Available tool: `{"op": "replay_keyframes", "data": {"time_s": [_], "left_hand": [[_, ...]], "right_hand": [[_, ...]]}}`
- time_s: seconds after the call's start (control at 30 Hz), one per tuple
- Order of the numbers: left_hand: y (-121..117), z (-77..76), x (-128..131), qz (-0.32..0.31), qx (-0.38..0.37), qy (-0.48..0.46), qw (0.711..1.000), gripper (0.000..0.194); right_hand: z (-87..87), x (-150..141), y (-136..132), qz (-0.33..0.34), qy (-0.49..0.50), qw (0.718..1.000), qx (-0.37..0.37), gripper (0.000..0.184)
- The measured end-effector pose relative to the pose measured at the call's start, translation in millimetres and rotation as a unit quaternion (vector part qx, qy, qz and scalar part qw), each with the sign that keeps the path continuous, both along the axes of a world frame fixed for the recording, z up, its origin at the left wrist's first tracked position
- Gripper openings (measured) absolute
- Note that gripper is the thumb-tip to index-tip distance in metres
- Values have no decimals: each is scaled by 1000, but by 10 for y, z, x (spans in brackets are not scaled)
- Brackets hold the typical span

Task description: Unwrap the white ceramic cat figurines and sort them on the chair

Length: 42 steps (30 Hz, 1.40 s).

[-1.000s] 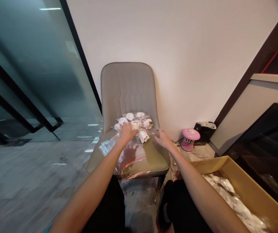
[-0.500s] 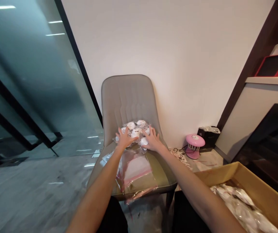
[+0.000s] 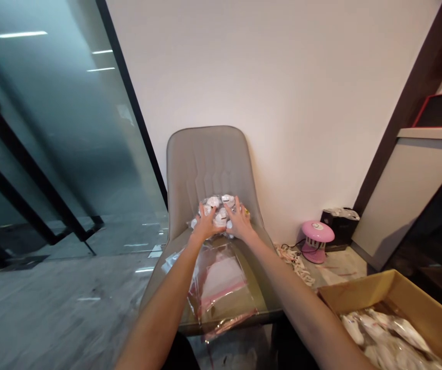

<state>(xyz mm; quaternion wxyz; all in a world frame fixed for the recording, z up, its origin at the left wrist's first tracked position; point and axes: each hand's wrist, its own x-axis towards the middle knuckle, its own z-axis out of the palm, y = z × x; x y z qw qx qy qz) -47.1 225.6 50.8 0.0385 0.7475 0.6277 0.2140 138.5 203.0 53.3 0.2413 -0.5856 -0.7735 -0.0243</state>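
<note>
Several small white items wrapped in clear plastic [image 3: 220,220] lie in a cluster at the back of the chair seat; their exact kind is too small to tell. From the left, my left hand [image 3: 204,224] rests on the cluster with its fingers spread. My right hand [image 3: 238,221] lies on the cluster's right side, fingers also apart. Both hands hide part of the items. In front of them, clear plastic bags with pink-red strips [image 3: 223,285] lie flat on the seat and hang over its front edge.
The grey-beige chair [image 3: 211,159] stands against a white wall. At lower right is a cardboard box [image 3: 388,282] holding more plastic-wrapped white items. A pink lamp-like device [image 3: 316,239] and a black box [image 3: 340,226] stand on the floor. A glass door [image 3: 70,154] is at left.
My right hand has come in from the chair's right edge onto the wrapped items. My left hand has stayed on them. The camera view has shifted slightly.
</note>
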Motion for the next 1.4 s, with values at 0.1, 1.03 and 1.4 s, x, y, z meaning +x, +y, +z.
{"op": "replay_keyframes", "data": {"time_s": [0.1,1.03,1.4], "left_hand": [[17,23,10,-1,5,6,1000,108],[274,44,-63,-13,-48,-21,999,119],[65,23,-61,-42,42,-15,998,94]], "right_hand": [[18,13,30,-2,-2,1000,6,99],[-187,-155,103,-49,27,998,-23,92],[-181,-129,-46,-11,16,1000,16,62]]}}
